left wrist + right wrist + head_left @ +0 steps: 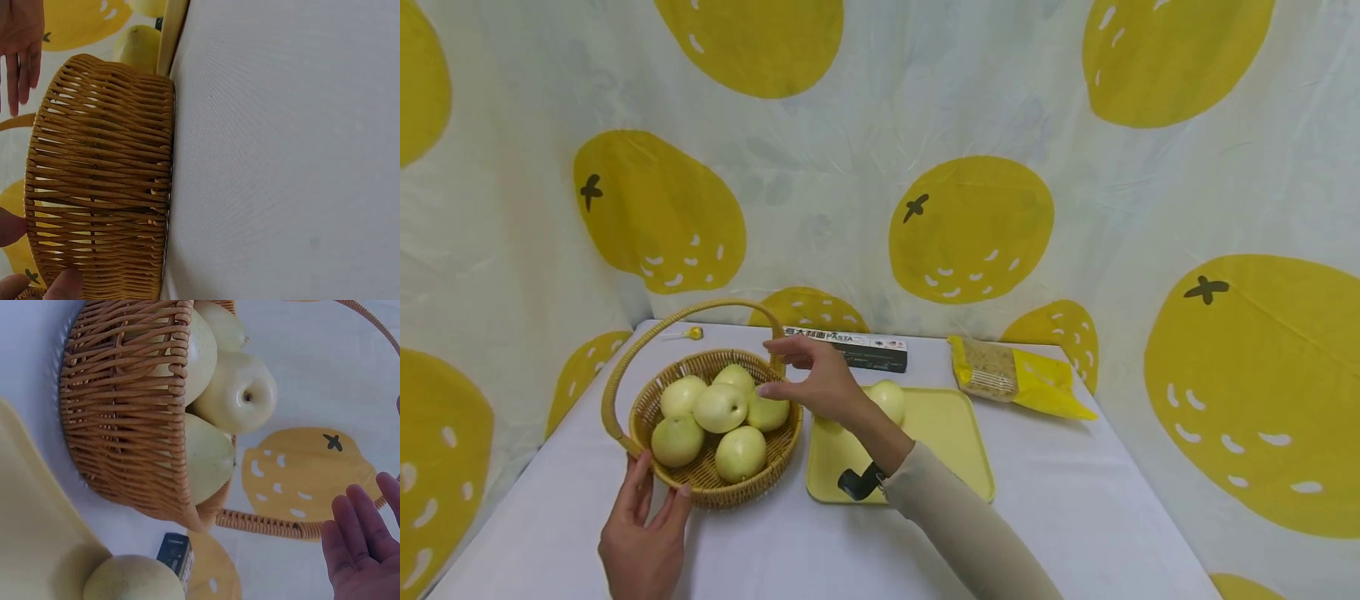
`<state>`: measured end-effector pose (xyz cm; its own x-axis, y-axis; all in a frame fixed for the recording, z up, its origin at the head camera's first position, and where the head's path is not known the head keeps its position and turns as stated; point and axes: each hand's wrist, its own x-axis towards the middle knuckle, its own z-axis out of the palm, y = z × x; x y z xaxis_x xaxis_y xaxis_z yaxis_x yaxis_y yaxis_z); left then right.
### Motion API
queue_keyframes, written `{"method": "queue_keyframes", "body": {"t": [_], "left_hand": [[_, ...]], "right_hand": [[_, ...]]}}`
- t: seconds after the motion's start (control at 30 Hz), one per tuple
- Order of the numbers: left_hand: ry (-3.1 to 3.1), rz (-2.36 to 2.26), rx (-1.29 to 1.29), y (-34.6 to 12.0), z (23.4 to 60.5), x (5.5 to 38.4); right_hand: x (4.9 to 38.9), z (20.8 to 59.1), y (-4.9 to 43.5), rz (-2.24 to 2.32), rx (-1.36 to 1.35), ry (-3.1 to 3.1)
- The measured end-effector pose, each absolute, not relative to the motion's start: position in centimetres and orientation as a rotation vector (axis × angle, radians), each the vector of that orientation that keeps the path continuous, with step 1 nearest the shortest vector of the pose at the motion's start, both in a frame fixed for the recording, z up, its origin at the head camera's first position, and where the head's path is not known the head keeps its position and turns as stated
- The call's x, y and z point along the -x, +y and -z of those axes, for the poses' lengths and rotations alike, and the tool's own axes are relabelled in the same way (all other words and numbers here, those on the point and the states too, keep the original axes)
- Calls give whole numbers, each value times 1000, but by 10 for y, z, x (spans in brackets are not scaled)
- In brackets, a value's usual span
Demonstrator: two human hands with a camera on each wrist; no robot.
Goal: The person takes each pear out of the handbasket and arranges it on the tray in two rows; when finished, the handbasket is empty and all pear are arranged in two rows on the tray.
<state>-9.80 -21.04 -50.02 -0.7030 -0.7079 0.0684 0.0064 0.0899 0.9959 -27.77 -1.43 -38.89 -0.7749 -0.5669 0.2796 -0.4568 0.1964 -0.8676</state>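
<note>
A round wicker basket (722, 497) with a tall arched handle (617, 375) holds several pale yellow-green pears (720, 408). My left hand (643, 533) grips its near left rim, thumb at the edge and fingertips against the woven wall, by the foot of the handle. Over the basket's right side is my right hand (816, 379), thumb and fingers spread around nothing. Its fingers (353, 534) look straight in the right wrist view, close to the handle. A pear (134, 578) sits on the yellow tray (940, 450), partly behind my right forearm in the head view.
Behind the tray lies a dark pasta box (880, 354). A yellow food packet (1022, 379) is at the back right, and a yellow-headed lollipop (694, 333) lies behind the basket. A fruit-print curtain (820, 225) closes off the back and sides.
</note>
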Motion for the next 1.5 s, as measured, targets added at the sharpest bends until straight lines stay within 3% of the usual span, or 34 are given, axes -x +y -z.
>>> {"method": "queue_keyframes", "body": {"t": [0.93,1.5], "left_hand": [[-1885,1631,-757,-212,502,99],[-1868,1624,-701,-210,501,99]], "right_hand": [[285,417,-86,1309,927,2386],[291,429,-103,1121,970,2468]]}}
